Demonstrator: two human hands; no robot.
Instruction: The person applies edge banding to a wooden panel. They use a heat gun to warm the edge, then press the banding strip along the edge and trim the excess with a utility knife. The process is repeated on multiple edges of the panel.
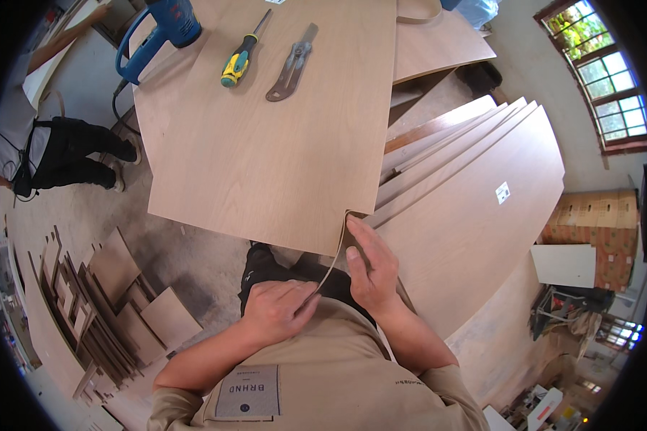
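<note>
A large wood-veneer panel (266, 158) lies in front of me, with a small notch cut into its near right corner. From that notch a thin strip of edge banding (331, 270) curves down toward my body. My left hand (277, 309) pinches the strip's lower end, close to my shirt. At the notch, the fingertips of my right hand (372, 269) press the strip against the panel edge; its fingers are stretched and the thumb stands apart. A yellow-green screwdriver (240, 61) and a utility knife (292, 65) lie on the panel's far half.
A blue power tool (169, 32) stands at the panel's far left. Several stacked panels (474, 208) fan out on the right. Offcut boards (115, 309) lean at lower left. Another person (65, 154) stands on the left. A cardboard stack (589, 237) stands by the right wall.
</note>
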